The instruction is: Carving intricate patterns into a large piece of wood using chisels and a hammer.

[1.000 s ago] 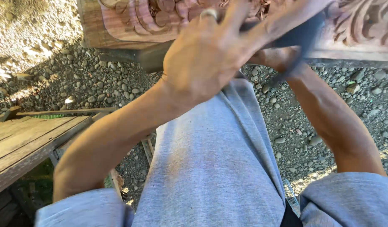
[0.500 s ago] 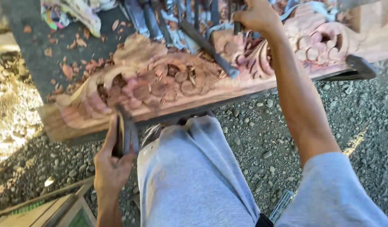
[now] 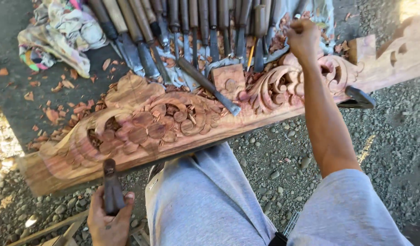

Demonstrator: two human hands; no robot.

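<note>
A long reddish carved wooden panel (image 3: 141,127) with scrolls and round shapes lies across the work surface in front of me. My left hand (image 3: 107,218) is low at the near edge, shut around a dark wooden mallet (image 3: 111,187) held upright. My right hand (image 3: 304,40) reaches over the panel's scrollwork to the row of chisels (image 3: 205,23) laid on cloth behind it, fingers closed around one handle end. A single chisel (image 3: 205,84) rests diagonally on the panel.
Wood chips litter the dark surface at left. A crumpled patterned rag (image 3: 59,32) lies at the back left. A dark clamp or bracket (image 3: 358,98) sticks out under the panel's right end. Gravel ground (image 3: 387,150) surrounds my grey-trousered leg (image 3: 205,200).
The view dropped from my raised hands to the panel. My left hand went down to the near edge with the mallet; my right hand reached forward to the chisel row.
</note>
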